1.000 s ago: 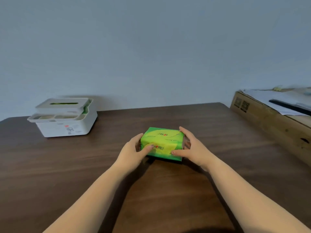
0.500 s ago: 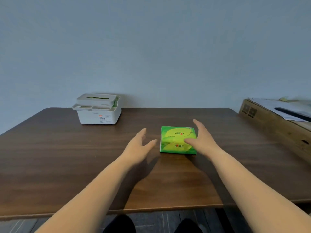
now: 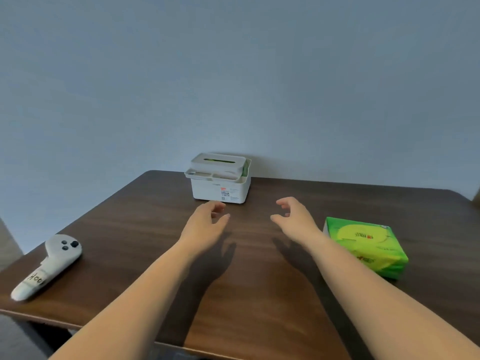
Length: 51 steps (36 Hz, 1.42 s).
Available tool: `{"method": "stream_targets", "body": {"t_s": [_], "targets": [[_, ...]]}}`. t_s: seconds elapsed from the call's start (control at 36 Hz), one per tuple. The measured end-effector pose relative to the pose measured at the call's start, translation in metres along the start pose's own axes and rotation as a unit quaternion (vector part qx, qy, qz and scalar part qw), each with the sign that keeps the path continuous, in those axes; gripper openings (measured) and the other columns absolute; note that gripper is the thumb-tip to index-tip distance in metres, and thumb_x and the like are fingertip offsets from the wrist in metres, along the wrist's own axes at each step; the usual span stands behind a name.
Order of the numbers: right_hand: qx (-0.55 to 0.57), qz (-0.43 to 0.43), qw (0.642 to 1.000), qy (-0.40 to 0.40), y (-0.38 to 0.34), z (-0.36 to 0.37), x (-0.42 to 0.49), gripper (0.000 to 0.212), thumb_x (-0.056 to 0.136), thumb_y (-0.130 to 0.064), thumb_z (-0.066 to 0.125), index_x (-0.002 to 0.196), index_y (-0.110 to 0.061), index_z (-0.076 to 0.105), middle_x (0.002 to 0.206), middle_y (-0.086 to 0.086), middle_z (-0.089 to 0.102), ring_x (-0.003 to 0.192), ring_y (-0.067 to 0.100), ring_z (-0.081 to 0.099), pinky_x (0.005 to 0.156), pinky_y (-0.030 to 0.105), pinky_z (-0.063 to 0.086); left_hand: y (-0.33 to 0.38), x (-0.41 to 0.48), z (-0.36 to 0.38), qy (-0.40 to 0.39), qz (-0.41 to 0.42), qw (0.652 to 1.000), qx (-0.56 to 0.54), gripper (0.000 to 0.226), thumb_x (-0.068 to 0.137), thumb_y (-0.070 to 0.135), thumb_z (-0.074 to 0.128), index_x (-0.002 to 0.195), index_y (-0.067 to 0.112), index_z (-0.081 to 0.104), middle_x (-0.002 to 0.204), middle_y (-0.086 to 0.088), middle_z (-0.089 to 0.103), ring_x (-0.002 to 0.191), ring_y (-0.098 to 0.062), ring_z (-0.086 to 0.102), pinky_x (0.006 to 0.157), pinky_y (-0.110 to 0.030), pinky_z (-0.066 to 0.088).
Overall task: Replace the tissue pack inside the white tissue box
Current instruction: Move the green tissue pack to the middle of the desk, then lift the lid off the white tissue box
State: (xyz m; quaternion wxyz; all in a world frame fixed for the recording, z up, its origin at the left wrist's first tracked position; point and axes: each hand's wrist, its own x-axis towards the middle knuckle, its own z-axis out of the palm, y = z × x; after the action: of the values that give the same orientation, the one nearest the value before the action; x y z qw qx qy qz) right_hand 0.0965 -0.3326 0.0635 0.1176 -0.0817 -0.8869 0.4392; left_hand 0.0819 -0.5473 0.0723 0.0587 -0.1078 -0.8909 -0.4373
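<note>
Nearest you, at the table's (image 3: 259, 294) left front corner, lies a white controller (image 3: 49, 263) with dark buttons and handwriting on its grip that looks like "Hoo"; the rest is unclear. On your right, the green tissue pack (image 3: 368, 245) lies flat on the wood, just beside your right forearm. It carries red print on top and on its near side, too blurred to read.

Your left hand (image 3: 205, 224) and right hand (image 3: 296, 219) hover above the tabletop with fingers loosely curled and spread, holding nothing. Half a second ago your right hand rested on the pack; now both hands are off it and reach toward the far edge.

Beyond them stands the white tissue box (image 3: 220, 188) by the wall, its front bearing a sticker with a red mark and small print that you cannot read. Its slotted lid (image 3: 218, 162) sits askew on top, and green packaging shows through the slot and at the right gap.
</note>
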Motion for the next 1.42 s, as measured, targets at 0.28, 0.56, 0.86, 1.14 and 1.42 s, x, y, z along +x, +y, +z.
{"method": "stream_targets", "body": {"t_s": [0.28,0.56,0.86,1.14,1.42], "targets": [[-0.019,-0.003,0.999,-0.046,-0.036,0.067,0.082,0.061,0.089,-0.027,0.059,0.142,-0.026,0.031,0.142,0.011,0.045,0.120,0.030,0.052,0.084,0.035,0.043,-0.040,0.076,-0.024,0.013,-0.012,0.995,0.095,0.051,0.089,0.033,0.054,0.138,0.020,0.043,0.144,-0.004,0.042,0.128,-0.022,0.045,0.106,-0.041,0.040],[-0.093,0.026,0.995,-0.022,-0.045,0.109,0.131,0.053,0.092,-0.026,0.054,0.139,-0.030,0.030,0.134,0.010,0.050,0.114,0.033,0.056,0.096,0.049,0.047,-0.065,0.109,-0.021,0.000,-0.024,0.997,0.079,0.056,0.089,0.035,0.055,0.140,0.024,0.036,0.148,-0.002,0.037,0.133,-0.021,0.041,0.108,-0.040,0.038],[-0.132,0.004,0.991,0.027,-0.033,0.114,0.138,0.021,0.098,-0.029,0.037,0.118,-0.023,0.041,0.107,0.007,0.062,0.087,0.026,0.061,0.067,0.040,0.052,-0.079,0.101,-0.015,-0.020,-0.027,0.998,0.055,0.050,0.089,0.035,0.056,0.136,0.025,0.042,0.144,-0.001,0.041,0.127,-0.019,0.046,0.106,-0.037,0.041],[-0.112,0.003,0.994,0.010,-0.031,0.090,0.111,0.006,0.099,-0.027,0.040,0.096,-0.022,0.043,0.098,0.003,0.058,0.081,0.022,0.056,0.062,0.034,0.041,-0.064,0.096,-0.015,0.053,0.029,0.997,0.054,0.040,0.089,0.028,0.056,0.129,0.023,0.051,0.135,0.003,0.050,0.120,-0.013,0.051,0.095,-0.028,0.043],[-0.118,0.007,0.993,0.022,-0.019,0.056,0.040,0.011,0.098,-0.026,0.043,0.103,-0.019,0.049,0.099,0.004,0.060,0.083,0.022,0.057,0.070,0.039,0.049,-0.032,0.052,-0.004,0.065,0.107,0.981,0.150,0.046,0.085,0.042,0.059,0.126,0.024,0.054,0.135,-0.001,0.051,0.128,-0.023,0.038,0.104,-0.034,0.034]]}}
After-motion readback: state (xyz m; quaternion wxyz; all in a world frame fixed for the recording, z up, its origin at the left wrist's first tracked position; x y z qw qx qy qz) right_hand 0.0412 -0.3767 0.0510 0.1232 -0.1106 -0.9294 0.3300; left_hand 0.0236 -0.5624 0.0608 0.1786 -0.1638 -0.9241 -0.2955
